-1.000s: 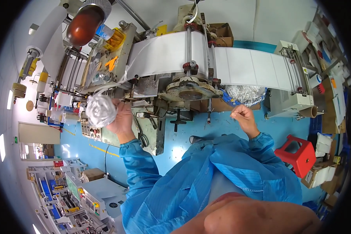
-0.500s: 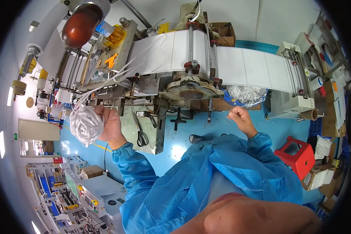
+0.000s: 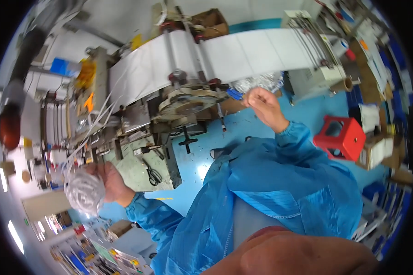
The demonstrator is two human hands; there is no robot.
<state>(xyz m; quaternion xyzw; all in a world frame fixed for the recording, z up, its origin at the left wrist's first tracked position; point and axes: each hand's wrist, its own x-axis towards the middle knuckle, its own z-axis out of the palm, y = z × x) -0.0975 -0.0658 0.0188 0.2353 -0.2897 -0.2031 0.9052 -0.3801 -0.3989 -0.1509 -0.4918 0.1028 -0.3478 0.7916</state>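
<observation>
My left hand (image 3: 113,184) is closed on a loosely wound ball of white paper strips (image 3: 85,191). Thin strips (image 3: 97,120) run from that ball up toward the white paper web (image 3: 140,68) on the machine. On the right, my right hand (image 3: 267,110) is raised with its fingers curled together in a pinch; whether anything small is between them cannot be made out. Just beyond it, partly covered by the hand, is a blue-edged container of shredded white strips (image 3: 257,82). The fingers overlap its near edge in the picture, and contact cannot be told.
Black-handled scissors (image 3: 153,175) lie on a pale green bench surface below the machine. A round metal machine part (image 3: 188,104) and a black T-shaped handle (image 3: 186,141) jut toward me. At the right, a red stool (image 3: 339,137) stands on the blue floor beside cardboard boxes.
The view has tilted and shifted, slightly blurred. My right hand has moved up and forward to the edge of the strip container. My left hand still grips the ball, lower in the picture.
</observation>
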